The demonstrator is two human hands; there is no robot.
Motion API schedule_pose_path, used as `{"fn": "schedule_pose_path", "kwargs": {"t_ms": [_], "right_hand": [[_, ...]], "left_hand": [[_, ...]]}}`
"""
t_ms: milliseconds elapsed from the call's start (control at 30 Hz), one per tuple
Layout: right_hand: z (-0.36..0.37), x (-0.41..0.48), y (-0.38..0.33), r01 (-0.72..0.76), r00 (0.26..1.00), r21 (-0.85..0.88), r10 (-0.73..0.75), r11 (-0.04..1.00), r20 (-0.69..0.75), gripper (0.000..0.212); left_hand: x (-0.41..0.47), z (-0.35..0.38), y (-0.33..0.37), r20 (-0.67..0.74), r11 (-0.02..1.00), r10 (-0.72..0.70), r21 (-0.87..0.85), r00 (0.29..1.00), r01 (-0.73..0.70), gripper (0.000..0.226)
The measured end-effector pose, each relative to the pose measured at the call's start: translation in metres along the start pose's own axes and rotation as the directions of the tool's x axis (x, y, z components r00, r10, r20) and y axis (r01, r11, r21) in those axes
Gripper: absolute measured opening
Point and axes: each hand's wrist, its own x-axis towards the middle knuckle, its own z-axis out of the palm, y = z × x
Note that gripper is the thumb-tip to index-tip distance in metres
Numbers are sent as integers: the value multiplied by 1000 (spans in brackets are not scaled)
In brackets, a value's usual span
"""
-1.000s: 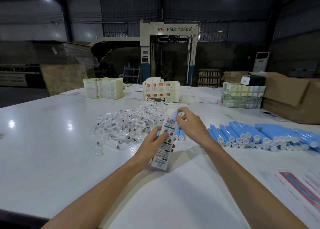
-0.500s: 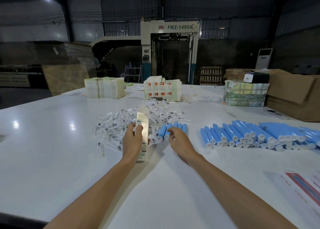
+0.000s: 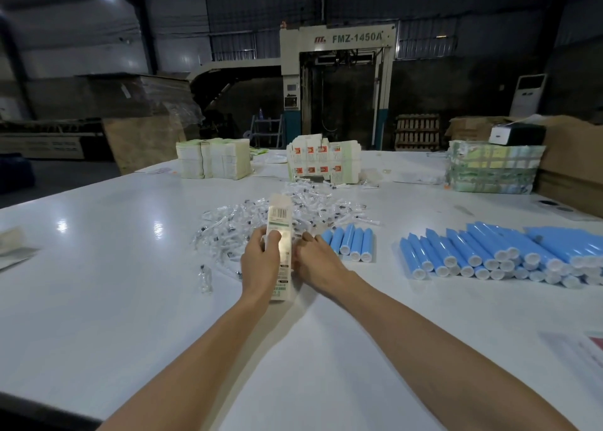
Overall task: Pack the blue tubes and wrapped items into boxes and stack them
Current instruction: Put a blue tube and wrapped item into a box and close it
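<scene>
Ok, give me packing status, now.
Left grip holds the barcoded carton. Right grip beside it, at the wrapped items, grasp unclear. Short row of blue tubes just right, nothing blocking.

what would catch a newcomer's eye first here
The bright blue tubes heaped on the right of the white table stand out first, with a short row of five tubes nearer the middle. At the centre the left hand grips a tall narrow box, the right hand close beside it, in front of a scatter of clear wrapped items.
</scene>
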Motion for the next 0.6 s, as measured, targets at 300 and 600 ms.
{"fn": "schedule_pose_path", "kwargs": {"t_ms": [300,600], "right_hand": [[-14,-20,14,-125,968,151,154,981,-200,8],[-79,-93,77,-178,753,776,592,605,-289,10]], "left_hand": [[-1,4,1,141,983,-38,-174,989,62,16],[-40,29,11,577,934,-47,-265,816,241,31]]}}
